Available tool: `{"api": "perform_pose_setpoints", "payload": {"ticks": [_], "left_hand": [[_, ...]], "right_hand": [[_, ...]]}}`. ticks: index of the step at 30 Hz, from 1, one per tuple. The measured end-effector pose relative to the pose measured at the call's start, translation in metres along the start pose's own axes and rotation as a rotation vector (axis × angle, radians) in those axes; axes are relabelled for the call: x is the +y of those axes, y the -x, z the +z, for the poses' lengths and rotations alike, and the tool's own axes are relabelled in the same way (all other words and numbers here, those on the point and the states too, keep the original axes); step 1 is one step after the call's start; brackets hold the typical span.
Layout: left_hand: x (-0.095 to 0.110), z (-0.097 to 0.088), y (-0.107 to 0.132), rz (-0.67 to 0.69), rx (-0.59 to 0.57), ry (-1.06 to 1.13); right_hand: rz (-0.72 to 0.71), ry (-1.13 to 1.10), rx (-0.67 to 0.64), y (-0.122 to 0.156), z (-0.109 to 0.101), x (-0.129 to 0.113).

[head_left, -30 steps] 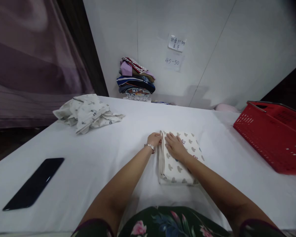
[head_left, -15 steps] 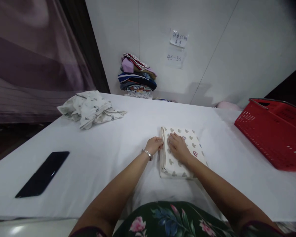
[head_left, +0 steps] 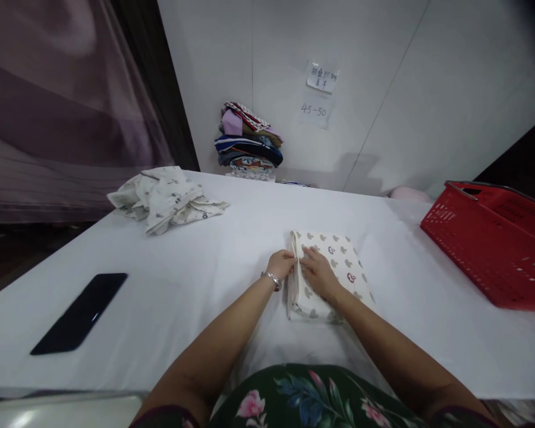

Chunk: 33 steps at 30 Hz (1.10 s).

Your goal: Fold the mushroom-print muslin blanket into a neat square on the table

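A cream cloth (head_left: 350,276) printed with grey and a few red mouse-head-like shapes lies folded into a thick rectangle on the white-covered table (head_left: 191,321). My left hand (head_left: 282,263), with a bracelet at the wrist, pinches the layers along the cloth's left edge. On top of the cloth, close to that same edge, rests my right hand (head_left: 321,276), its fingers spread out and nearly touching the left one. The fingertips of my left hand are partly hidden at the fold.
A crumpled white patterned cloth (head_left: 167,199) lies at the back left, and a dark flat phone-like slab (head_left: 80,314) nearer me. A red plastic basket (head_left: 494,244) stands at the right. Folded fabrics (head_left: 249,139) are stacked by the wall, below paper notes (head_left: 314,110).
My right hand has slid slightly left and nearer to me on the cloth, with its fingers now more apart. My left hand stays at the left edge, moved a little to the right.
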<state>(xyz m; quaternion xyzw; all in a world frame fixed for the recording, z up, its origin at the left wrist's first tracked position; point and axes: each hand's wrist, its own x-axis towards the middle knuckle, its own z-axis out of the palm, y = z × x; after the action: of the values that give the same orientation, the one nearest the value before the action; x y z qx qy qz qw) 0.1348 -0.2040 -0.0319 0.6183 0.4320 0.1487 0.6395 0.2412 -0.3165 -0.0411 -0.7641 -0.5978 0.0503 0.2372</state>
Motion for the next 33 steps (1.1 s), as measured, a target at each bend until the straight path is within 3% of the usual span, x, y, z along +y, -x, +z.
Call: {"api": "perform_pose_setpoints", "payload": {"ticks": [12, 21, 27, 29, 33], "left_hand": [[0.003, -0.002, -0.007, -0.079, 0.001, -0.067], [0.009, -0.001, -0.010, -0.042, -0.007, -0.169], [0.007, -0.005, -0.019, -0.033, -0.023, -0.251], [0.006, -0.005, -0.021, -0.026, -0.022, -0.267], [0.010, -0.004, -0.022, -0.002, -0.037, -0.299]], "right_hand": [[-0.013, -0.042, 0.045, 0.002, 0.007, 0.007], [0.002, -0.057, 0.040, 0.002, 0.005, 0.006], [0.070, -0.089, 0.163, 0.002, -0.004, -0.001], [0.102, -0.077, 0.141, 0.002, -0.010, -0.009], [0.206, -0.097, -0.027, 0.000, -0.019, -0.026]]}}
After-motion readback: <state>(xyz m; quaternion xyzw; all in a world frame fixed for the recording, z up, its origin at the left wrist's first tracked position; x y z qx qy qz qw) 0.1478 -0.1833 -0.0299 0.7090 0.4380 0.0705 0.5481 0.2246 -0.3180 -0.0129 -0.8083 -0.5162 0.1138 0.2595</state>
